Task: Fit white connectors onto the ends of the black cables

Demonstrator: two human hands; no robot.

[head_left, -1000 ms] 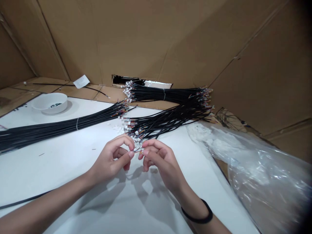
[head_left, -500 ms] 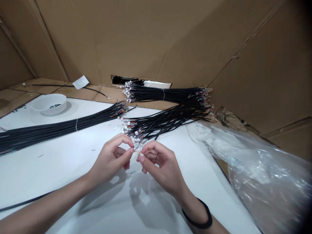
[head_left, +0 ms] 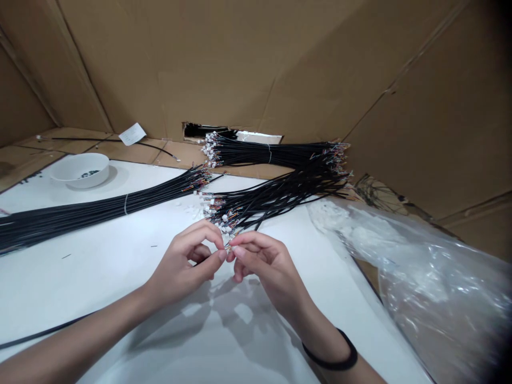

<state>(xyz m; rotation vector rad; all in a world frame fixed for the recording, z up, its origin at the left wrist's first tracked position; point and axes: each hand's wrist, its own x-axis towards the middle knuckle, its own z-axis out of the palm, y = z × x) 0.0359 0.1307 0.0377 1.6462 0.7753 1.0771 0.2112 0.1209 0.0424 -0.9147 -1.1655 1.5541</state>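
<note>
Over the white tabletop point(head_left: 180, 341), my left hand point(head_left: 194, 258) pinches thin coloured wires point(head_left: 228, 247) between thumb and index finger. My right hand point(head_left: 266, 261) meets it fingertip to fingertip, closed in a pinch on a small white connector that the fingers now mostly hide. Whether the wires sit inside the connector cannot be made out. Just beyond the fingers lies a loose pile of black cables point(head_left: 272, 197) with white connectors on their near left ends. A single black cable point(head_left: 44, 335) runs under my left forearm; its far end is hidden.
A tied bundle of black cables point(head_left: 96, 208) lies at left, another point(head_left: 256, 154) at the back. A white bowl point(head_left: 82, 173) holds small dark pieces. A paper slip point(head_left: 132, 134) rests near the cardboard wall point(head_left: 224, 64). Clear plastic bags point(head_left: 432, 277) cover the right side.
My hands have come together, the left moving slightly right, so the fingertips now meet. The white connector, visible before in my right fingers, is now mostly covered.
</note>
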